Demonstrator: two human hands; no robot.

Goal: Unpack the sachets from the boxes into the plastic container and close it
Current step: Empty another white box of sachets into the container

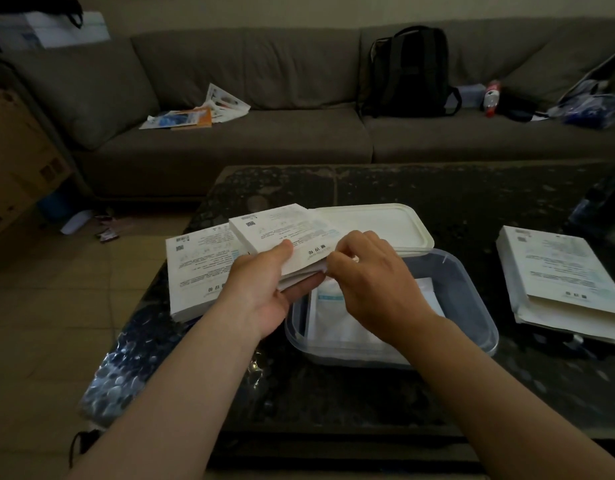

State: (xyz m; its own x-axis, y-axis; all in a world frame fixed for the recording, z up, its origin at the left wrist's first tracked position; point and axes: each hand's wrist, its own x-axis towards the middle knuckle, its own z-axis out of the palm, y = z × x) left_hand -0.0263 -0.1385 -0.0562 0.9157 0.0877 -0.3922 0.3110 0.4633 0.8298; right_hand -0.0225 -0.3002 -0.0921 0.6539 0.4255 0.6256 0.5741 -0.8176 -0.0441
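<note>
Closest, on the dark speckled table (333,393): a clear rectangular plastic container (486,317), open, with pale sachets (337,323) lying flat inside. Just above its left rim, held in the air: a white flat printed cardboard box (282,230), gripped by the left hand (261,289) with thumb on top and fingers underneath, and pinched at its near end by the curled fingers of the right hand (368,275). Behind the container, at its far edge: a white plastic lid (385,223). To the left, a second white box (195,268) flat on the table; well apart to the right, another white box (555,275). Farther back, a grey-brown sofa (264,133) with a black backpack (410,71).
</note>
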